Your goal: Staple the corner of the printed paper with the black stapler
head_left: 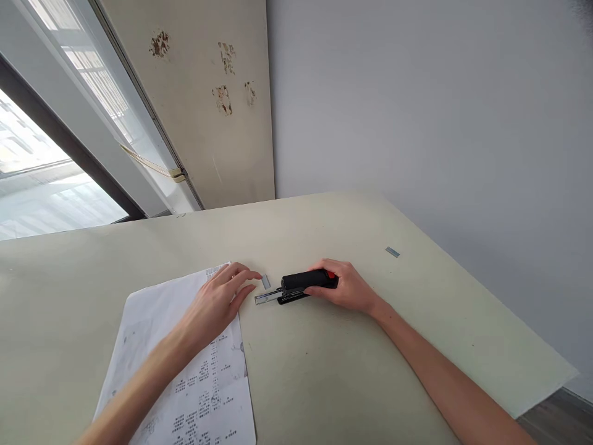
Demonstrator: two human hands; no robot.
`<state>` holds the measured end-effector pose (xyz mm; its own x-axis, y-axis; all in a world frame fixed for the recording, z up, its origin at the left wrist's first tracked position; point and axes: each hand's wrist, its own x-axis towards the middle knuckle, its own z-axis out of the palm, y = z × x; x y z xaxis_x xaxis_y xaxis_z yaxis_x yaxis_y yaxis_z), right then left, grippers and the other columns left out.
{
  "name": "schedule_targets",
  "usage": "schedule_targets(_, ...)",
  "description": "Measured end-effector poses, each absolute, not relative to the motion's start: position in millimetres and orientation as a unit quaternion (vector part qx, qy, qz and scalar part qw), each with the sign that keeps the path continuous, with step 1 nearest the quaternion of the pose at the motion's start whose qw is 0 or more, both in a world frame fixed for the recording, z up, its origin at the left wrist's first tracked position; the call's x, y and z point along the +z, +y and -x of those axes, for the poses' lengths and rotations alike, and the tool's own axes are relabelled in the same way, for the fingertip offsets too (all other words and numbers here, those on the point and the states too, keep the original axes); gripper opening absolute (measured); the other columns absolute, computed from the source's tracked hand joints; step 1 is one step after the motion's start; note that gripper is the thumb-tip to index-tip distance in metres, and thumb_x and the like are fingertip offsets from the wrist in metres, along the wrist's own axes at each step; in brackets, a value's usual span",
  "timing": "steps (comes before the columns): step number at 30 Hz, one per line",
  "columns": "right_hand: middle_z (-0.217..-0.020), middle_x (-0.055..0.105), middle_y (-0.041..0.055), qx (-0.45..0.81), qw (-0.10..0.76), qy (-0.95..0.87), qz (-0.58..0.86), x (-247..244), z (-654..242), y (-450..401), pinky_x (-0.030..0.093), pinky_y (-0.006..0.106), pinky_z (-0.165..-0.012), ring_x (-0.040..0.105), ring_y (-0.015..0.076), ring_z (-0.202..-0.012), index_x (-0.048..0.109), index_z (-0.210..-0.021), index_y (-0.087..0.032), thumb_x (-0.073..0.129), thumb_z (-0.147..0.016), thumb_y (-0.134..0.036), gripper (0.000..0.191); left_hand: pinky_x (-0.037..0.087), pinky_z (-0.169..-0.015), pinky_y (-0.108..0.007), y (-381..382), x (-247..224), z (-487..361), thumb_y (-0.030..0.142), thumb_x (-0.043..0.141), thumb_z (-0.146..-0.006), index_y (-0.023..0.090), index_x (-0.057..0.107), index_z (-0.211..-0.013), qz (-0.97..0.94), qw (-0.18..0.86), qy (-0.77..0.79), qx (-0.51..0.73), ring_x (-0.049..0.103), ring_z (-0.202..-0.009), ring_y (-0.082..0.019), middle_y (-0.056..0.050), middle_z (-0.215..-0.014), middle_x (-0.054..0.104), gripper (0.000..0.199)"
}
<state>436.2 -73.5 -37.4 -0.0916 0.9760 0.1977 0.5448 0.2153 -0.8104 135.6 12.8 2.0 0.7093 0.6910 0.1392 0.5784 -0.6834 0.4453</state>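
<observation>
My right hand is wrapped round the rear of a black stapler with a red patch near its back end. From the stapler's front, the metal staple tray sticks out to the left. A short strip of staples lies on the table just left of the stapler. Beside that strip is my left hand, thumb and forefinger apart, the fingertip at or very near the strip; nothing shows between them. Printed paper sheets lie beneath my left hand and forearm.
Another strip of staples lies farther off on the right part of the pale table. A grey wall borders the table's right side. At the back left stand a stained panel and a window.
</observation>
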Motion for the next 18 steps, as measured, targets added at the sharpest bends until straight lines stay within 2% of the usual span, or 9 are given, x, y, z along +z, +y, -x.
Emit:
schedule_targets(4,-0.097,0.076,0.0047,0.282,0.378,-0.681,0.56,-37.5,-435.5,-73.7,0.05,0.034,-0.072,0.066,0.0218,-0.084,0.072,-0.102,-0.025,0.076,-0.088,-0.055,0.033,0.054,-0.087,-0.041,27.6,-1.0,-143.9,0.046,0.04,-0.108,0.034,0.066,-0.133,-0.936,0.168,0.291,0.109,0.062,-0.104,-0.026,-0.01,-0.125,0.061,0.038)
schedule_targets(9,-0.097,0.075,0.004,0.283,0.385,-0.678,0.558,-38.1,-435.0,-73.8,0.05,0.034,-0.073,0.065,0.021,-0.083,0.072,-0.103,-0.026,0.077,-0.088,-0.053,0.032,0.053,-0.092,-0.041,41.7,2.7,-152.4,0.05,0.043,-0.107,0.027,0.07,-0.11,-0.944,0.173,0.265,0.091,0.06,-0.108,-0.027,-0.01,-0.122,0.061,0.036)
schedule_targets(15,-0.095,0.074,0.0032,0.286,0.384,-0.675,0.562,-39.7,-436.2,-72.4,0.049,0.033,-0.071,0.063,0.02,-0.081,0.073,-0.101,-0.026,0.078,-0.087,-0.054,0.031,0.053,-0.082,-0.036,34.3,5.2,-147.2,0.056,0.039,-0.107,0.024,0.063,-0.111,-0.885,0.272,0.359,0.117,0.067,-0.093,-0.024,-0.006,-0.107,0.072,0.04)
schedule_targets(18,-0.093,0.074,0.0026,0.288,0.386,-0.674,0.56,-38.9,-436.1,-72.3,0.048,0.032,-0.07,0.062,0.0196,-0.08,0.073,-0.101,-0.026,0.078,-0.087,-0.054,0.031,0.051,-0.083,-0.036,28.0,8.8,-144.4,0.058,0.04,-0.106,0.024,0.062,-0.114,-0.856,0.312,0.386,0.144,0.068,-0.091,-0.023,-0.005,-0.1,0.074,0.041)
